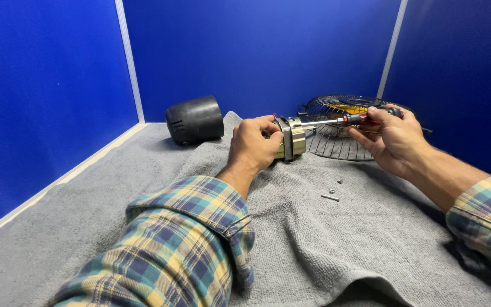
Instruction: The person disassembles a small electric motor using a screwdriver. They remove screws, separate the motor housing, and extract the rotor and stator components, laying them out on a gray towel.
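My left hand (254, 145) grips a small metal motor (292, 138) lying on its side on a grey towel (291, 227). My right hand (390, 139) holds a screwdriver (350, 119) with a red and black handle, its shaft pointing left into the motor's end. Both forearms wear plaid sleeves.
A black plastic motor cover (194, 119) lies at the back left. A wire fan guard (342, 122) with a yellow part inside sits behind the motor and my right hand. Loose screws (331, 196) lie on the towel. Blue partition walls enclose the table.
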